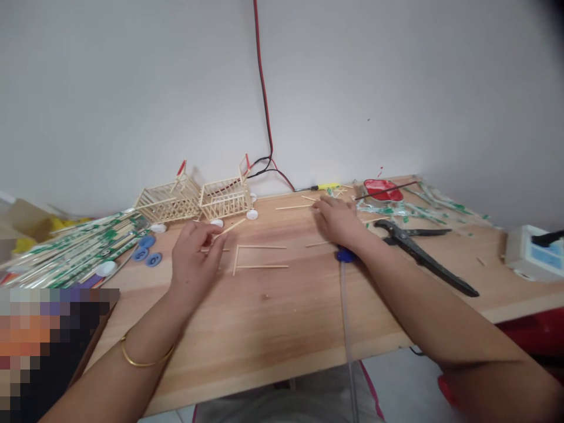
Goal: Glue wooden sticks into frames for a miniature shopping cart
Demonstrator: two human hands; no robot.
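My left hand [194, 255] is closed, pinching a short thin wooden stick [232, 227] between thumb and fingers. Just right of it, three sticks lie as an open-sided frame [238, 258] on the wooden table. Farther back, my right hand [337, 218] rests low with its fingers bent down and together; a loose stick [291, 207] reaches its fingertips, and what they grip is hidden. Behind my left hand stand two little stick-built carts [170, 200] with red handles and white wheels. Below my right wrist is a blue-tipped clear tube [345, 255].
Wrapped sticks [88, 241] and blue wheels [147, 249] lie left, beside a pixelated dark-edged object [83, 329]. Black pliers [423, 258], a red dish [382, 191], torn wrappers [434, 211] and a white box [533, 252] are right. A yellow-handled tool [328, 186] lies by the wall.
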